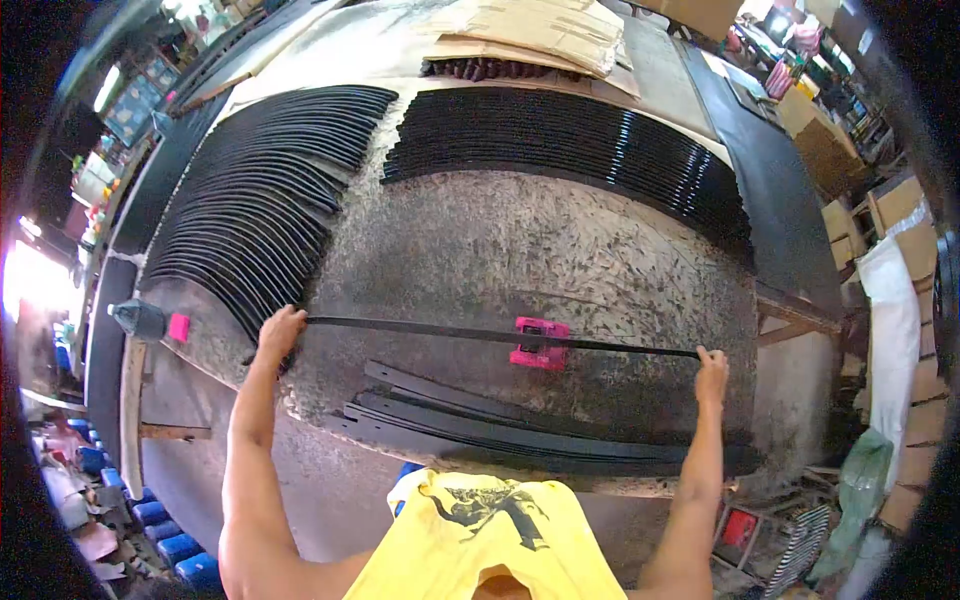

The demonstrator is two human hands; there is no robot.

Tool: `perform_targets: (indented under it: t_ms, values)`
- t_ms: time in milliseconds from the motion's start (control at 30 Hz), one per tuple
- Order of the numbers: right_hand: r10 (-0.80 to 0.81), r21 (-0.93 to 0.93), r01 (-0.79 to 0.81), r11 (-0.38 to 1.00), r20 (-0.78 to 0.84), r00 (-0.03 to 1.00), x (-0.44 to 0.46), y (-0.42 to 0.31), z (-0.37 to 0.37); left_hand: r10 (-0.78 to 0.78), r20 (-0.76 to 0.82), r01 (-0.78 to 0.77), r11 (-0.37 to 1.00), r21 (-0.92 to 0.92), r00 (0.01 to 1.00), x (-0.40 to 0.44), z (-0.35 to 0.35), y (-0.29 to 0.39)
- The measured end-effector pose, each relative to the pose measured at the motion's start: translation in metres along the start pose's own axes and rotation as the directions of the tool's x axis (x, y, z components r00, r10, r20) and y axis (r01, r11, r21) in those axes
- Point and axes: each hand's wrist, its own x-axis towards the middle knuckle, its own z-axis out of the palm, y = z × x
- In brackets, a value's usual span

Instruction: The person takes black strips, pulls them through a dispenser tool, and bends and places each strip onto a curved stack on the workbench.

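Observation:
A long thin black strap (420,327) is stretched nearly straight across the table between my two hands. My left hand (284,332) pinches its left end, close to the near end of a row of black strips (250,200). The right end is pinched between the fingers of my right hand (711,374). Midway along, the strap passes over a bright pink block-like tool (540,358) with a dark centre; whether it touches the tool I cannot tell. Nearer my body lie several flat black strips (440,424), some with holes at their left ends.
Another batch of black strips (520,125) lies across the far side of the worktable (450,235). Behind it are brown paper sheets (530,30). A dark cone-topped bottle (137,318) and a small pink block (179,327) sit at the left edge. Cardboard boxes (815,140) stand at the right.

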Motion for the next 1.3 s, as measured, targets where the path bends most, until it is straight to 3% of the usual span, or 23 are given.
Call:
perform_targets:
  t_ms: [133, 167, 200, 300, 400, 467, 500, 567, 600, 667, 733, 800, 867, 900, 1000, 1033, 1100, 1133, 1167, 1200, 1233, 1267, 1300]
  values:
    - [-0.137, 0.018, 0.139, 0.990, -0.082, 0.987, -0.007, -0.082, 0.010, -0.034, -0.129, 0.030, 0.999, -0.035, 0.991, -0.010, 0.027, -0.096]
    - [-0.135, -0.017, 0.135, 0.991, -0.045, 0.990, -0.009, -0.105, 0.010, -0.111, -0.120, 0.107, 0.994, -0.035, 0.987, -0.012, 0.036, -0.121]
    - [-0.185, 0.036, 0.191, 0.981, -0.130, 0.974, -0.012, -0.128, 0.015, -0.109, -0.143, 0.108, 0.994, -0.015, 0.984, -0.019, 0.024, -0.135]
    - [-0.268, 0.083, 0.280, 0.957, -0.130, 0.955, -0.020, -0.201, 0.015, -0.154, -0.193, 0.160, 0.987, 0.016, 0.969, -0.029, 0.045, -0.223]
    - [-0.271, 0.104, 0.277, 0.955, -0.066, 0.960, -0.030, -0.274, 0.021, -0.253, -0.160, 0.256, 0.967, 0.003, 0.954, -0.054, 0.015, -0.283]
    - [-0.271, 0.160, 0.259, 0.952, 0.060, 0.961, -0.034, -0.323, 0.018, -0.192, -0.291, 0.238, 0.962, 0.133, 0.937, -0.066, 0.037, -0.362]
    - [-0.304, 0.158, 0.304, 0.939, -0.025, 0.952, -0.037, -0.341, 0.032, -0.298, -0.203, 0.328, 0.935, 0.137, 0.933, -0.075, -0.001, -0.355]
    - [-0.346, 0.172, 0.351, 0.920, -0.061, 0.936, -0.038, -0.381, 0.038, -0.301, -0.253, 0.359, 0.905, 0.228, 0.919, -0.093, 0.006, -0.419]
    - [-0.391, 0.181, 0.427, 0.886, -0.203, 0.898, -0.041, -0.401, 0.034, -0.284, -0.366, 0.398, 0.870, 0.291, 0.886, -0.102, 0.023, -0.466]
    - [-0.385, 0.209, 0.413, 0.886, -0.165, 0.908, -0.044, -0.431, 0.038, -0.291, -0.339, 0.417, 0.816, 0.400, 0.895, -0.117, 0.014, -0.535]
    - [-0.375, 0.305, 0.412, 0.859, -0.174, 0.910, -0.049, -0.454, 0.042, -0.485, -0.140, 0.499, 0.778, 0.383, 0.863, -0.129, -0.043, -0.532]
    - [-0.398, 0.383, 0.445, 0.809, -0.201, 0.895, -0.052, -0.469, 0.040, -0.365, -0.371, 0.487, 0.811, 0.324, 0.854, -0.145, -0.070, -0.538]
    - [-0.445, 0.411, 0.501, 0.761, -0.231, 0.865, -0.056, -0.472, 0.028, -0.330, -0.462, 0.526, 0.751, 0.400, 0.823, -0.157, -0.091, -0.546]
    - [-0.491, 0.453, 0.497, 0.740, -0.141, 0.860, -0.056, -0.468, 0.011, -0.308, -0.505, 0.546, 0.716, 0.435, 0.806, -0.158, -0.102, -0.547]
    - [-0.557, 0.782, 0.371, 0.501, -0.036, 0.830, -0.053, -0.427, -0.013, -0.464, -0.352, 0.582, 0.675, 0.453, 0.813, -0.145, -0.136, -0.467]
    - [-0.506, 0.867, 0.272, 0.418, -0.026, 0.862, -0.048, -0.406, -0.024, -0.158, -0.542, 0.445, 0.774, 0.451, 0.825, -0.139, -0.092, -0.508]
    - [-0.198, 0.955, -0.296, -0.009, 0.289, 0.937, -0.035, -0.349, -0.027, 0.086, -0.518, 0.170, 0.888, 0.427, 0.851, -0.109, -0.068, -0.448]
    - [-0.107, 0.824, -0.479, -0.302, 0.470, 0.876, -0.030, -0.318, -0.030, -0.156, -0.191, 0.221, 0.893, 0.392, 0.969, -0.088, -0.108, -0.333]
    - [0.065, 0.777, -0.444, -0.446, 0.523, 0.850, -0.020, -0.290, -0.045, -0.174, -0.124, 0.208, 0.909, 0.362, 0.977, -0.064, -0.106, -0.263]
    - [0.217, 0.722, -0.375, -0.582, 0.582, 0.784, -0.011, -0.263, -0.061, 0.219, -0.235, -0.139, 0.938, 0.317, 0.947, -0.045, -0.088, -0.225]
    - [0.251, 0.690, -0.267, -0.673, 0.552, 0.795, -0.001, -0.218, -0.028, 0.152, -0.201, -0.167, 0.984, -0.063, 0.968, -0.037, -0.113, -0.137]
    - [0.233, 0.653, -0.225, -0.723, 0.538, 0.810, 0.003, -0.182, -0.028, 0.083, -0.166, -0.148, 0.889, -0.434, 0.983, -0.030, -0.138, -0.048]
    - [0.217, 0.656, -0.217, -0.723, 0.514, 0.830, 0.003, -0.143, -0.016, 0.078, -0.167, -0.180, 0.611, -0.771, 0.983, -0.006, -0.125, -0.010]
